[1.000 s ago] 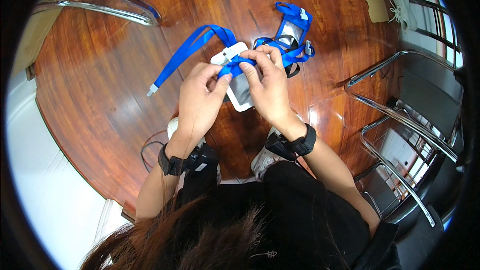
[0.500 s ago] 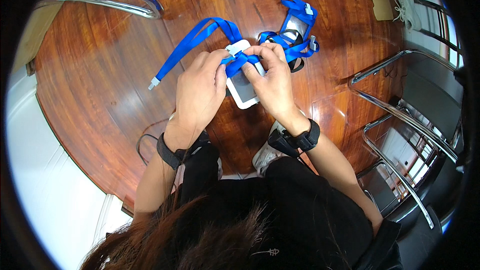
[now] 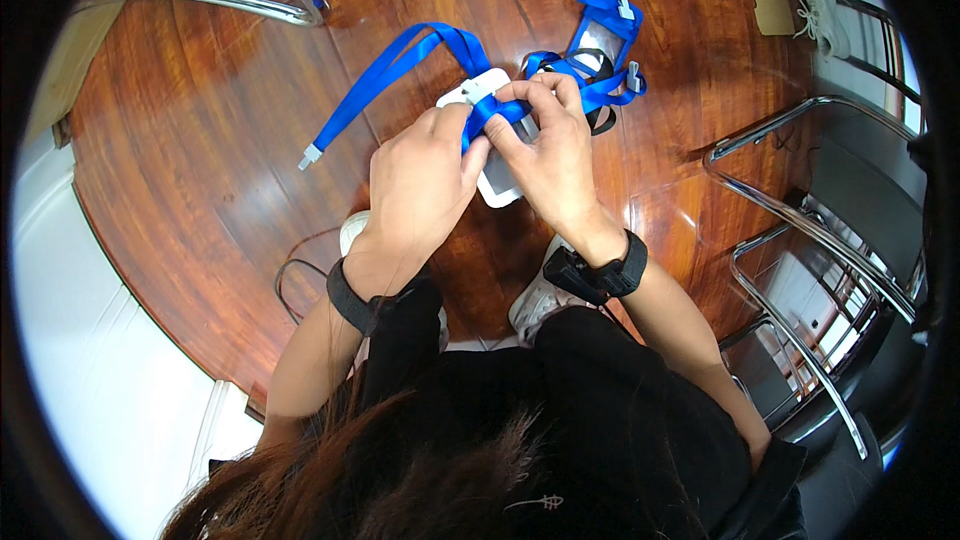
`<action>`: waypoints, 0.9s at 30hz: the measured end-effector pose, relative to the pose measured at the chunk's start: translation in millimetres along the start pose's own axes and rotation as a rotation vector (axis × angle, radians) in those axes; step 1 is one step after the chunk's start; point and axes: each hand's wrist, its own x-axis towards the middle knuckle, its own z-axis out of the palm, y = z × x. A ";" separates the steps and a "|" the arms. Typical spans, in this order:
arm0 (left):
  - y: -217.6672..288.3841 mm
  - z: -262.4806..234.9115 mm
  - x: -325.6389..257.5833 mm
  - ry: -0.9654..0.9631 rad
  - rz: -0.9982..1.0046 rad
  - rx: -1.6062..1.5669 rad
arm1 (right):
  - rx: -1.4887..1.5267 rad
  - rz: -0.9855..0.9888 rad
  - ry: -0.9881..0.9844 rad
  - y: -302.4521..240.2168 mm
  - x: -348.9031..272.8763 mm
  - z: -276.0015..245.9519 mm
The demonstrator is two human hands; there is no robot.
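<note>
Tabletop (image 3: pixel 230 140) of dark polished wood fills most of view; chrome chair frames (image 3: pixel 800 240) at right, another at far left. Second blue badge holder (image 3: pixel 603 40) with coiled strap lying far right of hands, apart from work. Blue lanyard (image 3: pixel 390 70) trailing left across wood, loose clip end flat on surface, slack kept out of the way. White card holder (image 3: pixel 495 130) raised just above table centre, close under head for sight. Left hand (image 3: pixel 420 180) closed, pinching strap at holder's top. Right hand (image 3: pixel 550 155) closed, fingertips gripping same strap, steadying holder.
</note>
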 end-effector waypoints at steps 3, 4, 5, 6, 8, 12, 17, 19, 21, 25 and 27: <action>-7.0 2.5 2.4 -0.007 -0.015 0.036 | 0.024 -0.017 -0.050 -1.6 2.3 -1.8; -9.5 2.4 3.2 -0.009 -0.029 0.015 | 0.038 -0.029 -0.068 -2.2 3.1 -2.2; -11.7 2.0 3.7 -0.016 -0.047 0.000 | 0.051 -0.029 -0.099 -2.8 3.7 -2.5; -13.5 1.0 4.3 -0.014 -0.069 -0.014 | 0.008 -0.097 -0.063 -3.9 3.4 -2.5; -15.7 -1.3 5.9 -0.019 -0.124 -0.031 | -0.082 -0.233 0.006 -7.1 0.4 -1.7; -16.3 -6.7 11.7 0.020 -0.215 -0.195 | -0.213 -0.339 -0.005 -16.2 -10.0 1.8; -20.2 -5.1 11.3 -0.021 -0.316 -0.403 | -0.324 -0.374 -0.009 -26.3 -14.7 7.0; -24.2 -0.4 9.0 -0.022 -0.390 -0.608 | -0.344 -0.395 -0.008 -27.7 -13.6 5.9; -29.7 3.3 7.5 -0.038 -0.439 -0.714 | -0.354 -0.412 -0.048 -28.0 -12.0 5.1; -35.8 8.6 5.4 -0.054 -0.493 -0.781 | -0.466 -0.456 -0.084 -26.1 -9.9 7.5; -35.7 11.0 4.5 -0.026 -0.487 -0.781 | -0.500 -0.451 -0.086 -23.9 -9.7 8.7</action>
